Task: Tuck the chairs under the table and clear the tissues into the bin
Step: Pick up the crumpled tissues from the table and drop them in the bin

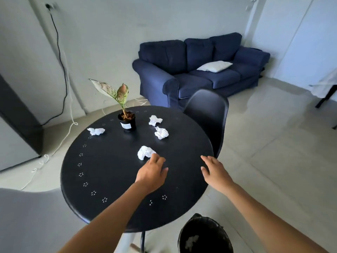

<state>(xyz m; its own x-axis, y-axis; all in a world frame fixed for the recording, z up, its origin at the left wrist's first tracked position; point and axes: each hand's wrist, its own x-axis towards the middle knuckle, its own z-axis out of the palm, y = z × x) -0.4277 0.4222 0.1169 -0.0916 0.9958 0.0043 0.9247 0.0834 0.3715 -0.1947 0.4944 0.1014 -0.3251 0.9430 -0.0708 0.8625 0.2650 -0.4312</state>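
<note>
Four crumpled tissues [146, 152] on round matte table [102, 172], both hands [152, 173] unclenched, empty

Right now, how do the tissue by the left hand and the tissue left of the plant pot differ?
The near tissue lies toward the table's middle, with the left hand touching its edge; the far-left tissue lies near the table rim, untouched. The near tissue is a tall rounded wad; the far-left tissue is flatter and stretched sideways. The near tissue lies nearer the bin than the far-left tissue. Both are white, crumpled and not yet binned.
</note>
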